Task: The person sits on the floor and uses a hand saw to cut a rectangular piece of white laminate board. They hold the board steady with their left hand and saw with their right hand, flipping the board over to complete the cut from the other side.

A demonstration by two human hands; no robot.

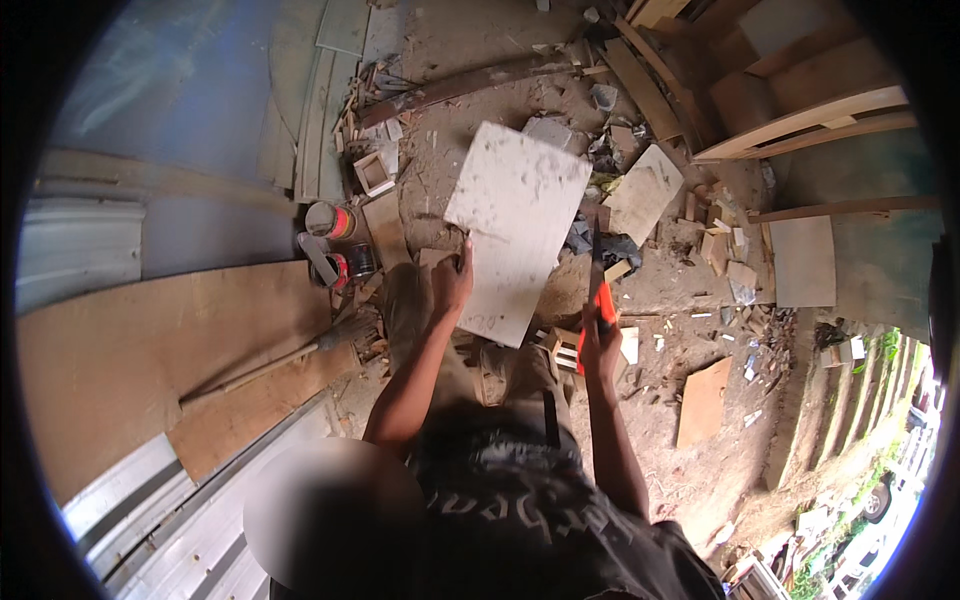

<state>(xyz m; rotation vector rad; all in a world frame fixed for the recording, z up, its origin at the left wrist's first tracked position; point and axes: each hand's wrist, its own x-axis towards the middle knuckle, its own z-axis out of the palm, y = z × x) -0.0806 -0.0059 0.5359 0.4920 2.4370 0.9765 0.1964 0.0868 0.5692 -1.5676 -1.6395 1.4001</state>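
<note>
Person's L hand [454, 283] gripped board [520, 220] by its L edge, prob. to steady it, while R hand [600, 352] held orange-handled saw [605, 302] pointing away.

The board [525, 225] is whitish with dark smudges, the saw handle [605, 302] bright orange-red.

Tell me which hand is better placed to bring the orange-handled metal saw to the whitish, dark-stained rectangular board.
Right hand, probably: it grips the saw, whose blade shows right of the board. The left hand is at the board's left edge, perhaps better for steadying.
</note>
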